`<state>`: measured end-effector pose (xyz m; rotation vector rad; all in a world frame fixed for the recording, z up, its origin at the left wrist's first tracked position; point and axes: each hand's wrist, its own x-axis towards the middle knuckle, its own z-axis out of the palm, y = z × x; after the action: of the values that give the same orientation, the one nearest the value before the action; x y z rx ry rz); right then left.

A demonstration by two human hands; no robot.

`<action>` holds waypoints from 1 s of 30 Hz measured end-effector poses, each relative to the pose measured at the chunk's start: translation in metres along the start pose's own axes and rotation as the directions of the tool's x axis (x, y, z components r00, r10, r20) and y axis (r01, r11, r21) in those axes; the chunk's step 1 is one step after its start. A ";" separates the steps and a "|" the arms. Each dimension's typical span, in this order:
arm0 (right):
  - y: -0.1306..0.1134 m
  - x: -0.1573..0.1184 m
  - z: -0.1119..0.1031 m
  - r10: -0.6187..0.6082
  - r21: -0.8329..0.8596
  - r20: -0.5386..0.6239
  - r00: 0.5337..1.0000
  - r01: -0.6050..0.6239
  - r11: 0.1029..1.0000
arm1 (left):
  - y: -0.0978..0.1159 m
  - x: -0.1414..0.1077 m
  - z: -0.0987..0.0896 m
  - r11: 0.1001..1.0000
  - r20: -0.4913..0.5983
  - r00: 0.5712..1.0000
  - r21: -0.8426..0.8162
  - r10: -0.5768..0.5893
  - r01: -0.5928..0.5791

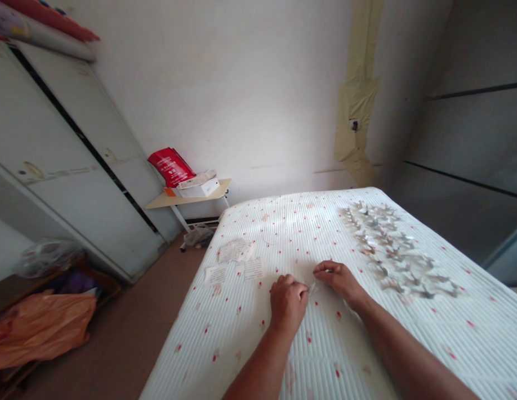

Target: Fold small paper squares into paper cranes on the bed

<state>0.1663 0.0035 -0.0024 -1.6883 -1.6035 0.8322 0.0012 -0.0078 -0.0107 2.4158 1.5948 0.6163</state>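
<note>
My left hand (288,303) is closed, thumb and forefinger pinching a small folded paper piece (312,288) just above the bed cover. To its right, my right hand (337,279) has its thumb and fingertips pressed together, a little apart from that piece. Whether anything is between the right fingertips is too small to make out. Flat printed paper squares (253,269) lie on the bed to the left, some overlapping. On the right side, several rows of folded paper cranes (393,243) stand on the cover.
The bed (337,339) has a white ribbed cover with small red prints. Beyond its far left corner, a small table (160,201) bears a red bag (172,165) and a white box (200,189). Cabinets (54,133) line the left. An orange bag (45,328) lies low left.
</note>
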 end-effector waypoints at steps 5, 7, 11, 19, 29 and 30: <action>-0.009 -0.007 0.013 -0.060 -0.227 0.030 0.998 0.065 0.972 | -0.001 0.001 0.000 1.000 0.000 1.000 -0.015 -0.025 0.025; -0.013 -0.009 0.016 -0.019 -0.347 0.024 1.000 0.026 0.937 | -0.002 0.002 0.000 0.998 -0.003 0.999 -0.046 -0.046 0.046; -0.017 -0.011 0.015 0.011 -0.407 0.027 1.000 0.001 0.914 | -0.006 0.003 -0.001 0.986 0.003 0.994 -0.122 -0.110 0.109; -0.019 -0.008 0.013 0.033 -0.429 0.044 0.998 -0.011 0.903 | -0.011 0.004 -0.004 0.959 0.010 0.985 -0.228 -0.173 0.171; -0.017 -0.007 0.015 0.033 -0.432 0.054 0.998 -0.006 0.902 | -0.001 0.013 0.001 0.965 0.053 0.964 -0.027 -0.259 0.261; -0.017 -0.006 0.015 0.036 -0.435 0.051 0.998 -0.010 0.901 | -0.002 0.014 0.000 0.963 0.071 0.962 -0.033 -0.265 0.268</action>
<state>0.1434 -0.0019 0.0029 -2.0048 -1.9184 0.5616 0.0043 0.0058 -0.0083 2.1158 1.8164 0.5099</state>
